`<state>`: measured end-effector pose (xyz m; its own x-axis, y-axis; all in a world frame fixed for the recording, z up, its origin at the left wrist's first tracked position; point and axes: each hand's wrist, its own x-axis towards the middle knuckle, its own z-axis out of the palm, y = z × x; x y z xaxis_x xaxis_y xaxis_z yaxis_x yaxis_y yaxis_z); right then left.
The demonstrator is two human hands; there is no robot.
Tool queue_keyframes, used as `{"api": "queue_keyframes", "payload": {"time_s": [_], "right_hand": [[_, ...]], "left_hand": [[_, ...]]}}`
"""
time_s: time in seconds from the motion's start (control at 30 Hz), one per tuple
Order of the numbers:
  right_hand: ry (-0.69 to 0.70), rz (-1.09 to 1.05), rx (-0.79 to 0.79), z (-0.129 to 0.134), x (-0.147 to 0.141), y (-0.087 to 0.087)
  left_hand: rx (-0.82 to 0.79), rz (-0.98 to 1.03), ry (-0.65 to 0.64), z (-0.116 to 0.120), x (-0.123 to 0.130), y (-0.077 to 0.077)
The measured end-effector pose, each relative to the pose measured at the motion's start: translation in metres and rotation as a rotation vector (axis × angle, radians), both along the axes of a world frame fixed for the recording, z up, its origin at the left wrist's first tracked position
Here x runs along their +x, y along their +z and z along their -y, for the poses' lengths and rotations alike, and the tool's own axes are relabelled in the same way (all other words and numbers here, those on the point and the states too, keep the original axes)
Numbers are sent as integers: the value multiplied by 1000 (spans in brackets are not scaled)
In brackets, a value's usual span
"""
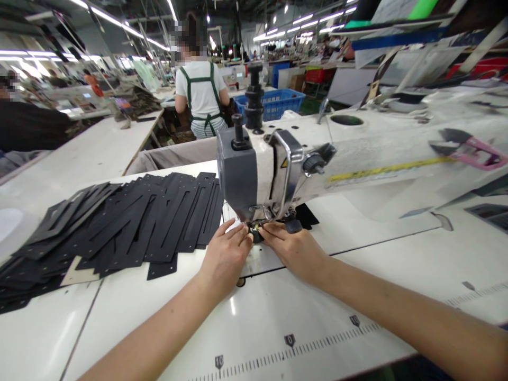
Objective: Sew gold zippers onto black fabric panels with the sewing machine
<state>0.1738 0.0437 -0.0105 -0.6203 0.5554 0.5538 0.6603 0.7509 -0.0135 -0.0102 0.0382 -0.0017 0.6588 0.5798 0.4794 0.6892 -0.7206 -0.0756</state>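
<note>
A white and grey sewing machine (238, 169) stands over the white table. Just under its needle area, my left hand (226, 254) lies with fingers pressed together at a small dark piece (257, 236). My right hand (296, 248) is at the other side of that piece, its fingers also together and partly behind the presser parts. More black material (306, 216) shows behind the machine head. Left of the hands, many flat black pieces (159, 222) with slots and small holes lie overlapped in a spread pile.
Pink-handled snips (476, 151) and a yellow measuring tape (389, 168) are on the machine arm. A printed ruler scale (291, 349) runs along the table's front. Beyond are a blue basket (278, 103) and a person in a green-strapped apron (202, 95).
</note>
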Motion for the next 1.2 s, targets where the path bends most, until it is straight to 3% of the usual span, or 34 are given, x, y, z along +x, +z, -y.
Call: {"api": "queue_keyframes", "payload": {"time_s": [0.77, 0.9, 1.0, 1.1, 1.2], "right_hand": [[-7, -57, -163, -6, -8, -7], [5, -61, -144, -12, 11, -2], [-125, 79, -60, -16, 38, 11], [-228, 182, -17, 0, 51, 19], [-164, 103, -5, 43, 45, 16]], "left_hand": [[-13, 110, 35, -6, -2, -9], [-20, 167, 55, -6, -6, -9], [13, 178, 46, 5, -3, -1], [-14, 175, -62, 29, 17, 11], [-107, 159, -146, 51, 42, 16]]}}
